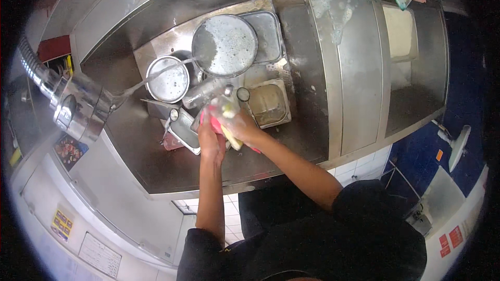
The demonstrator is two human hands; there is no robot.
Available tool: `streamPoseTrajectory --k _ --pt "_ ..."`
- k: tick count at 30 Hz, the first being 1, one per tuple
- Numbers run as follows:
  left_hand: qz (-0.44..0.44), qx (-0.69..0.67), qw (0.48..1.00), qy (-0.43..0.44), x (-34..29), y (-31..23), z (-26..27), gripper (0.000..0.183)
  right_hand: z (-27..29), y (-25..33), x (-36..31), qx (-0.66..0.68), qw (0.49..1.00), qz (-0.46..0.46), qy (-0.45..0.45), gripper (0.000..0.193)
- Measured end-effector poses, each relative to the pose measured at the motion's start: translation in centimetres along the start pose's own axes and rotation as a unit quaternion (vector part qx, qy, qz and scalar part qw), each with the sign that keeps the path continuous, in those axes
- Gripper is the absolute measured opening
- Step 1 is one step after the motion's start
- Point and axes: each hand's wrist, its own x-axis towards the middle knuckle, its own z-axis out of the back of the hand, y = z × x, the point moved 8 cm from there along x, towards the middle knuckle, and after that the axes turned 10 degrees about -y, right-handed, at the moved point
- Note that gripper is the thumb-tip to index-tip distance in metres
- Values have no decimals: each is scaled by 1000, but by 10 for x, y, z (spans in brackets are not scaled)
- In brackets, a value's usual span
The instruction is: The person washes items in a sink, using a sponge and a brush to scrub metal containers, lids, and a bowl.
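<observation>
Steel sink (135, 143), spray tap (80, 106) running. I log left hand (209, 138) clasping a pink item (216, 125); foamy right hand (246, 127) against a yellow sponge-like piece (232, 139), grip: cannot tell. Both items over the sink, presumably so suds drip inside.

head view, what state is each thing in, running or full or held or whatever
tap spray head: running, sending out a stream
large round pan: filled with sudsy liquid
small round pot: filled with foamy liquid
rectangular container: uncovered, holding cloudy liquid
yellow sponge-like piece: held, partly hidden
metal counter: patched with foam toward its far end
</observation>
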Motion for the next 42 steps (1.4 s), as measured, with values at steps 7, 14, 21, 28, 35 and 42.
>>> streamPoseTrajectory --k 7,14,21,28,35,42 --pt "83 -83 992 -44 23 18 2 41 25 -9 -44 -125 978 -84 145 31" --pt "-46 264 961 66 36 30 -30 33 93 17 -67 -292 954 37 49 30" --pt "-453 460 755 -116 59 -75 12 27 139 51 -57 -705 698 105 -77 24" --pt "-395 577 696 -164 91 -144 54 31 137 34 -43 -721 680 126 -38 41" --pt "-487 651 538 -223 102 -171 38 37 154 43 -43 -652 747 48 -120 47" --pt "-302 801 467 -223 238 -206 169 46 134 61 -52 -599 790 58 -115 45"
